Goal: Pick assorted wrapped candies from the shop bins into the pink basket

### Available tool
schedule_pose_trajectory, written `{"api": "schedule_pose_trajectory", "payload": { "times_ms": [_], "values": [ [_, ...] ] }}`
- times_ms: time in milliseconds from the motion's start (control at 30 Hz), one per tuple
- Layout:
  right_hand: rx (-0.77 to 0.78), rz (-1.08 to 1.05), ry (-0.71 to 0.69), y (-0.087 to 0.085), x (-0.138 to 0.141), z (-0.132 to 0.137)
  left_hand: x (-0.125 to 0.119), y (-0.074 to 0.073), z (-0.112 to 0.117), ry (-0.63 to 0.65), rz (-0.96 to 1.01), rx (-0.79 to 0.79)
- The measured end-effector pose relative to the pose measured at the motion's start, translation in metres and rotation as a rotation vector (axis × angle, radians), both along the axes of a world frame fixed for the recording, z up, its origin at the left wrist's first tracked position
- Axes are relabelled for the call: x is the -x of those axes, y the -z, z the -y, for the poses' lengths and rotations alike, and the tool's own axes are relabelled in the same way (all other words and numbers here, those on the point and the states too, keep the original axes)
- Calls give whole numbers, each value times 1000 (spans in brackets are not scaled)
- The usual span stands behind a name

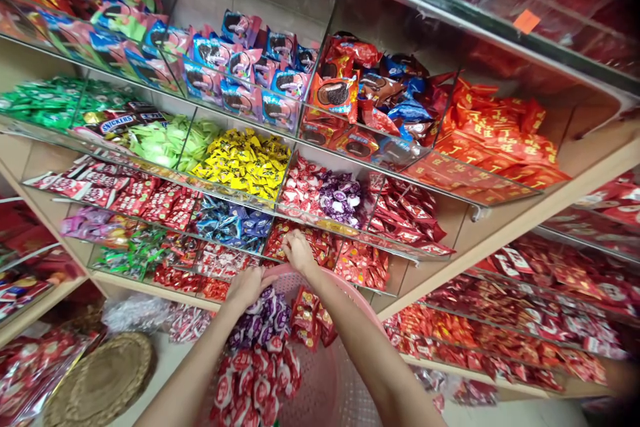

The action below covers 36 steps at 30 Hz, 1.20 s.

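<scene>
My left hand (246, 285) is closed around the near-shelf rim of a pink plastic basket (357, 297). In the basket lie purple-wrapped candies (265, 320), red-and-white twist-wrapped candies (250, 383) and a few red packets (306, 320). Just past the rim, my right hand (299, 251) has its fingers curled at a shelf compartment of red-wrapped candies (327, 250). Whatever those fingers hold, if anything, is hidden. Right of it is a compartment of orange-red packets (363, 263), and to its left are blue-wrapped candies (233, 221).
Clear dividers and tiered shelves hold yellow candies (245, 163), cookie packs (245, 67) and orange packets (500, 127). A glass shelf edge (450, 30) juts out overhead. A wooden side panel (525, 213) slants down at right. A round woven stool (103, 380) stands lower left.
</scene>
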State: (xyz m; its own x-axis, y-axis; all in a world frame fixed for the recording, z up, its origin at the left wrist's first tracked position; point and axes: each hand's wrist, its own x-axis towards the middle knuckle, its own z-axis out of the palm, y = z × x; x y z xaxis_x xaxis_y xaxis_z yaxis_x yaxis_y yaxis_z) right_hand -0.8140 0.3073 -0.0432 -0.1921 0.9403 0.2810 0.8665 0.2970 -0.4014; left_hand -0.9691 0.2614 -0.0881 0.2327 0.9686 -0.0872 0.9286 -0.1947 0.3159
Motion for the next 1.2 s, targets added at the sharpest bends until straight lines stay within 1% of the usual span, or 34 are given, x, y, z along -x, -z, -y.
{"api": "schedule_pose_trajectory", "payload": {
  "times_ms": [100, 200, 267, 333, 400, 467, 567, 633, 700, 800, 900, 1000, 1067, 1133, 1200],
  "values": [
    [-85, -160, -24, -9, -10, 18, 0, -3, 0, 7, 6, -2],
    [-144, -419, 56, -15, -24, 43, -1, -8, 1, 15, 9, 14],
    [-126, -601, 135, -12, -35, 64, -1, -9, 1, 19, 5, 15],
    [-87, -774, 206, -1, -46, 84, -1, -8, 1, 23, -2, 2],
    [-25, -918, 275, 15, -56, 102, 0, -6, 1, 27, -7, -13],
    [70, -1033, 360, 33, -65, 115, 0, -4, 2, 23, -4, -21],
    [237, -1179, 470, 54, -75, 126, 0, -3, 2, 16, 6, -18],
    [342, -1257, 492, 63, -79, 128, 0, -3, 3, 14, 8, -15],
    [422, -1309, 495, 68, -80, 128, -1, -4, 3, 15, 13, -14],
    [484, -1346, 499, 73, -80, 125, -1, -5, 3, 18, 9, -12],
    [501, -1360, 502, 78, -76, 120, -1, -7, 4, 27, 8, -12],
    [460, -1258, 521, 83, -73, 118, 0, -6, 3, 30, 18, -12],
    [392, -1145, 538, 83, -74, 119, 0, -4, 2, 30, 14, -17],
    [242, -1006, 531, 78, -77, 121, 1, -2, 1, 32, 10, -24],
    [65, -836, 483, 66, -79, 122, 1, -1, 0, 37, 9, -28]
  ]
}}
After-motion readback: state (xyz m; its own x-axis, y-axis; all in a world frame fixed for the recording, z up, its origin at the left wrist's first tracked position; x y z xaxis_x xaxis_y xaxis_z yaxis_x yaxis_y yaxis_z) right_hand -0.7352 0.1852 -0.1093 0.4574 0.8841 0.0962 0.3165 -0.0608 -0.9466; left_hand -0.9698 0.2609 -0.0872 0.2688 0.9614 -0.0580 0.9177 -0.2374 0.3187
